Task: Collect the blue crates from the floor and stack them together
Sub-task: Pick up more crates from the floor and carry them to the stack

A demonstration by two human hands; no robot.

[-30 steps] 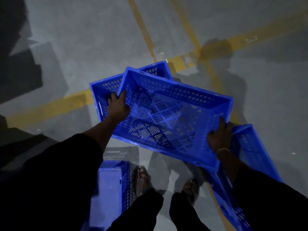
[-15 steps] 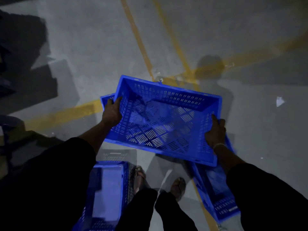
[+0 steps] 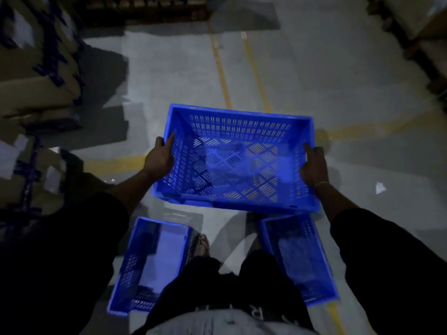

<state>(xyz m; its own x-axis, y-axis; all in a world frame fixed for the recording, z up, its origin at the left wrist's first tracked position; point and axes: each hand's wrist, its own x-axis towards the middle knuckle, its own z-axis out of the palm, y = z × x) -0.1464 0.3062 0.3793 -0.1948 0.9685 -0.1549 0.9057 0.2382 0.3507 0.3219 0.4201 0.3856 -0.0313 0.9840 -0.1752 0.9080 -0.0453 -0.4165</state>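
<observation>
Nearest, at about seven o'clock, one blue crate on the floor (image 3: 150,267) lies beside the person's sandalled foot (image 3: 202,245); at five o'clock a second floor crate (image 3: 300,259) sits just beside the other leg; both rest open side up. Farther out, at twelve o'clock, the held crate (image 3: 235,158) hangs above the grey floor (image 3: 169,76), open side up; the left hand (image 3: 160,159) grips its left rim, thumb inside, fingers curled round the outer wall; the right hand (image 3: 314,166) grips the right rim likewise, a thin band at its wrist. Yellow floor lines (image 3: 221,68) run beyond; cardboard boxes (image 3: 36,68) stand blurred at ten o'clock.
</observation>
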